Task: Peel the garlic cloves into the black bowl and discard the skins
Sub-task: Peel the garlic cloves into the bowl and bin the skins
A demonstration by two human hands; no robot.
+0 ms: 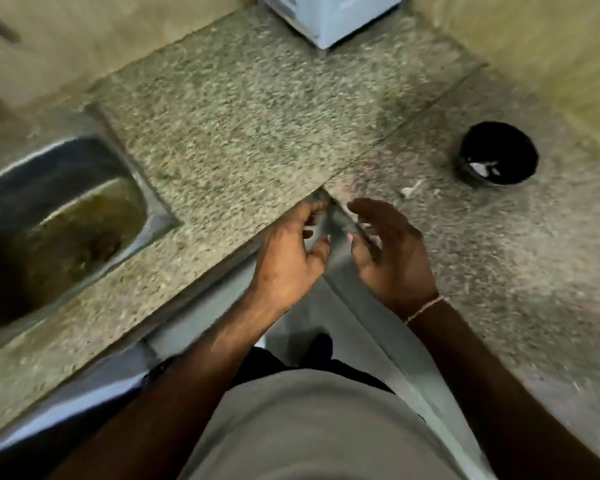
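Garlic pieces [484,168] show pale inside the black bowl [498,153], which stands on the speckled counter [243,133] well to the right of both hands. Left hand [288,252] and right hand [392,251] hover at the counter's inner corner, fingers loosely curled, holding nothing visible. A steel sink [56,216] lies left.

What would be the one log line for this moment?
left hand: open, at counter corner | right hand: open, beside it | black bowl: right, untouched

Kitchen: granite counter [243,133], steel sink [59,216].
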